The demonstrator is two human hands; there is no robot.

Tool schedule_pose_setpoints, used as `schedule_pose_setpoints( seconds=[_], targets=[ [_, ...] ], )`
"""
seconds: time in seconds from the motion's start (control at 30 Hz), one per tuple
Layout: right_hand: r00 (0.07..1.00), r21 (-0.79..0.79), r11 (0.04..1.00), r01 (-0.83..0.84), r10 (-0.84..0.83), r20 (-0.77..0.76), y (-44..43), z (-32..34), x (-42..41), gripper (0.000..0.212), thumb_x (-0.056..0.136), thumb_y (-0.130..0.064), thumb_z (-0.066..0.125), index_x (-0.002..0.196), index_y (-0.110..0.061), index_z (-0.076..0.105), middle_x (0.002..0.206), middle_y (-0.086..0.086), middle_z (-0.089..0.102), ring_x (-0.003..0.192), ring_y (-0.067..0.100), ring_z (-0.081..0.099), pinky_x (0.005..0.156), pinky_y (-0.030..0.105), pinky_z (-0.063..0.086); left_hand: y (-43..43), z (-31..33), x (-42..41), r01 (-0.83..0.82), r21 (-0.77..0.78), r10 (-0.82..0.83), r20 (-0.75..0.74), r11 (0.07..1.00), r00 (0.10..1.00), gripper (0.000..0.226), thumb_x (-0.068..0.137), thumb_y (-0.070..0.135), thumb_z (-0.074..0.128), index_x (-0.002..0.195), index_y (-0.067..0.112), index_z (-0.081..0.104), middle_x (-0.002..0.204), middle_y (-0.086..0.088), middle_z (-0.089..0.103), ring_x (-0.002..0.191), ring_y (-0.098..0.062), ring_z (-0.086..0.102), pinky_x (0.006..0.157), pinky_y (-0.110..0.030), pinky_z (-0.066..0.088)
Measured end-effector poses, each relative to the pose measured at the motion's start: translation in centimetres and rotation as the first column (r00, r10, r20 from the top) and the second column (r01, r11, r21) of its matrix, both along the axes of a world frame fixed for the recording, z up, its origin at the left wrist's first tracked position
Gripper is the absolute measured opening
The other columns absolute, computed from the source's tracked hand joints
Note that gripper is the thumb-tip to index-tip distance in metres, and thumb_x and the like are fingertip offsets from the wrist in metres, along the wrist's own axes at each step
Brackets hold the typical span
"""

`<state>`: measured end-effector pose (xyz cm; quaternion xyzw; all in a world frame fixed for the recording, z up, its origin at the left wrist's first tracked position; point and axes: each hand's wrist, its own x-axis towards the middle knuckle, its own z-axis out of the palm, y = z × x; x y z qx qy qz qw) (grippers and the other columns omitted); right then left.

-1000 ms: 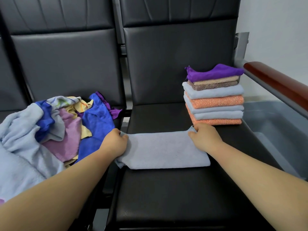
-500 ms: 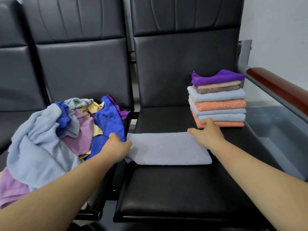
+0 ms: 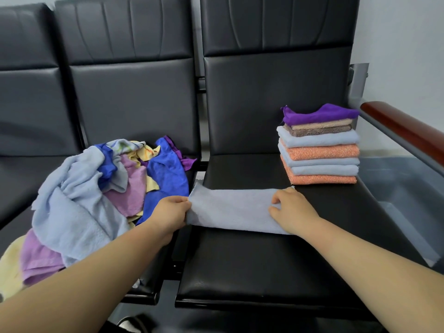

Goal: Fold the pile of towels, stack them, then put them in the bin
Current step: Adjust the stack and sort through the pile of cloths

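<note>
A pale blue terry towel (image 3: 230,212), already doubled into a long strip, lay flat across the black padded seat (image 3: 252,265) at the centre of the frame, probably so the firm cushion could keep its edges square. The left hand (image 3: 169,213) pinched the strip's left end between thumb and curled fingers. The right hand (image 3: 292,210) sat over the right end with its fingers bent down onto the cloth, the thumb hidden beneath the palm. Holding both ends kept the strip taut and smooth, a likely set-up for folding one end over the other. To the right and further back on the same seat stood a stack of folded towels (image 3: 319,150) in orange, blue, brown and purple. It sat close to the wood-topped armrest (image 3: 406,131), leaving the front of the cushion free as a working surface. The heap of unfolded towels (image 3: 101,188) lay on the neighbouring seat at the left, within easy reach of the left hand. The grey plastic bin (image 3: 406,179) waited at the right edge, beyond the armrest — nothing could be seen inside it.
</note>
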<state>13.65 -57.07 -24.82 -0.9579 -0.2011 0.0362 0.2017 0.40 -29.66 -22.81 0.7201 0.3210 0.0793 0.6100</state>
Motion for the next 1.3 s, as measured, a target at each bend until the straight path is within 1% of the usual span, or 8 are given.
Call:
schedule_pose_setpoints(
  seconds=[0.1, 0.33, 0.47, 0.67, 0.9, 1.0, 1.1, 1.3],
  targets=[
    [1.000, -0.019, 1.000, -0.009, 0.009, 0.010, 0.1, 0.0, -0.1, 0.023, 0.101, -0.033, 0.057, 0.119, -0.021, 0.062, 0.128, 0.000, 0.052, 0.119, 0.019, 0.049, 0.092, 0.029, 0.043, 0.5, -0.4, 0.1, -0.015, 0.126, 0.018, -0.028, 0.992, 0.999, 0.017, 0.102, 0.015, 0.053, 0.102, 0.015, 0.069, 0.099, -0.008, 0.071, 0.083, -0.019, 0.064, 0.072, -0.032, 0.056],
    [1.000, -0.048, 0.999, -0.017, 0.017, 0.003, 0.0, 0.1, 0.1, 0.023, 0.101, -0.034, 0.056, 0.121, -0.023, 0.062, 0.129, -0.001, 0.050, 0.118, 0.017, 0.048, 0.091, 0.027, 0.042, 0.0, -0.9, -0.1, 0.208, 0.599, -0.036, -0.286, 0.773, 0.958, 0.024, 0.095, 0.008, 0.050, 0.118, 0.011, 0.052, 0.088, -0.006, 0.058, 0.071, -0.018, 0.052, 0.055, -0.026, 0.041],
    [0.999, -0.071, 0.997, -0.042, 0.040, -0.030, 0.1, 0.6, 0.3, 0.023, 0.101, -0.033, 0.058, 0.122, -0.024, 0.062, 0.126, -0.002, 0.049, 0.117, 0.018, 0.051, 0.095, 0.029, 0.045, -0.9, 0.1, 0.3, 0.280, 0.698, -0.118, -0.272, 0.659, 0.955, 0.035, 0.086, 0.007, 0.052, 0.117, 0.022, 0.054, 0.110, -0.001, 0.052, 0.098, -0.024, 0.059, 0.081, -0.039, 0.054],
    [0.997, -0.079, 0.995, -0.060, 0.055, -0.060, -0.4, 1.5, 0.6, 0.022, 0.100, -0.034, 0.059, 0.120, -0.026, 0.062, 0.123, -0.006, 0.049, 0.109, 0.016, 0.057, 0.095, 0.032, 0.049, -5.0, 0.3, 2.3, 0.544, 0.666, -0.420, -0.359, 0.511, 0.834, 0.023, 0.099, 0.028, 0.048, 0.122, 0.026, 0.054, 0.109, 0.003, 0.065, 0.100, -0.020, 0.062, 0.085, -0.034, 0.051],
    [0.994, -0.142, 0.989, -0.051, 0.036, -0.106, -1.6, 3.2, -0.3, 0.009, 0.098, -0.035, 0.058, 0.098, -0.029, 0.065, 0.103, -0.008, 0.061, 0.093, 0.013, 0.059, 0.085, 0.034, 0.053, -7.3, -0.5, 5.8, 0.677, 0.686, -0.420, -0.549, 0.269, 0.723, 0.039, 0.099, 0.060, 0.037, 0.109, 0.023, 0.043, 0.126, 0.000, 0.051, 0.123, -0.025, 0.046, 0.106, -0.049, 0.037],
    [0.981, -0.132, 0.984, -0.121, 0.097, -0.171, -2.1, 3.9, -1.4, 0.014, 0.097, -0.036, 0.059, 0.093, -0.029, 0.071, 0.099, -0.011, 0.064, 0.090, 0.009, 0.062, 0.087, 0.034, 0.056, -7.7, -0.8, 7.1, 0.716, 0.671, -0.409, -0.608, 0.193, 0.680, 0.056, 0.091, 0.060, 0.038, 0.137, 0.029, 0.044, 0.158, -0.002, 0.027, 0.150, -0.032, 0.018, 0.120, -0.058, 0.016],
    [0.950, -0.094, 0.966, -0.240, 0.214, -0.227, -2.5, 3.9, -2.5, 0.014, 0.093, -0.031, 0.063, 0.084, -0.029, 0.074, 0.093, -0.013, 0.069, 0.088, 0.005, 0.063, 0.082, 0.027, 0.054, -8.3, -0.6, 7.8, 0.704, 0.661, -0.372, -0.605, 0.258, 0.704, 0.068, 0.089, 0.056, 0.050, 0.153, 0.043, 0.031, 0.168, 0.000, 0.003, 0.154, -0.039, 0.002, 0.123, -0.058, 0.007],
    [0.934, 0.003, 0.964, -0.265, 0.257, -0.247, -3.3, 3.4, -2.7, 0.012, 0.091, -0.024, 0.069, 0.086, -0.034, 0.074, 0.085, -0.018, 0.067, 0.084, 0.002, 0.064, 0.072, 0.015, 0.045, -8.7, -0.8, 7.0, 0.589, 0.648, -0.420, -0.418, 0.483, 0.805, 0.059, 0.089, 0.033, 0.061, 0.145, 0.027, 0.045, 0.146, 0.002, 0.035, 0.127, -0.026, 0.046, 0.106, -0.043, 0.046]
  ],
)
